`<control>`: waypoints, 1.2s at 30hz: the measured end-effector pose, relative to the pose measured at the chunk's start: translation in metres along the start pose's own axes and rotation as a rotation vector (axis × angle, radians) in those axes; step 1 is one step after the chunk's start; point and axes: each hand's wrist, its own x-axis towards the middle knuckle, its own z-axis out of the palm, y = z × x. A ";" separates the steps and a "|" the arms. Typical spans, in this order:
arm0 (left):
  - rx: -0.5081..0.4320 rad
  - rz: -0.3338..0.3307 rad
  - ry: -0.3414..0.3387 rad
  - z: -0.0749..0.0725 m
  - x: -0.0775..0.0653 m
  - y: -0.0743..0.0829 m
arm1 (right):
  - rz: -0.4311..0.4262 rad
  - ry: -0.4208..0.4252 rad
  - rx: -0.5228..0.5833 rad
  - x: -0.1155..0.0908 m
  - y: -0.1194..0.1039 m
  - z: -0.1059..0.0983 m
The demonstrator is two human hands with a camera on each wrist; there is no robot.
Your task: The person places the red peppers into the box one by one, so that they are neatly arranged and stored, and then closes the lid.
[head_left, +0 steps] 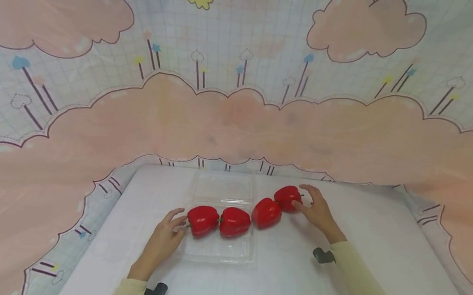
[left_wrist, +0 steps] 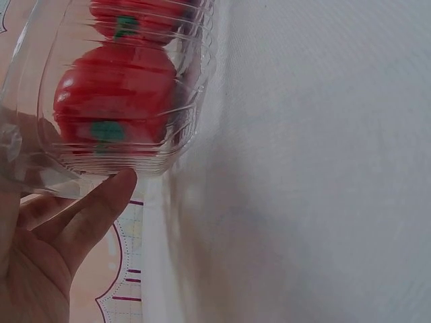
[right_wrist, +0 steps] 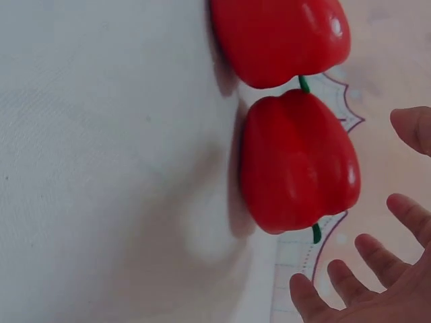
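Two red bell peppers, the left one and its neighbour, lie in a clear plastic clamshell box whose lid is laid back. My left hand is at the box's left end, and in the left wrist view a fingertip meets the outer wall below a pepper. To the box's right sits a third pepper, with a fourth behind it. Beside that fourth one, my right hand has its fingers spread, apart from the pepper in the right wrist view.
The white table extends to the right and in front of the box. A patterned cloth with clouds hangs behind and along the sides. Dark straps with small cameras are worn on both wrists.
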 end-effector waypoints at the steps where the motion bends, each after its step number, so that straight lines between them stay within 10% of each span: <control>1: -0.003 0.001 0.001 0.000 0.000 0.000 | 0.005 -0.004 -0.001 0.001 0.001 0.001; 36: -0.028 0.052 0.039 -0.002 -0.003 0.003 | 0.132 -0.073 0.097 0.021 0.007 0.019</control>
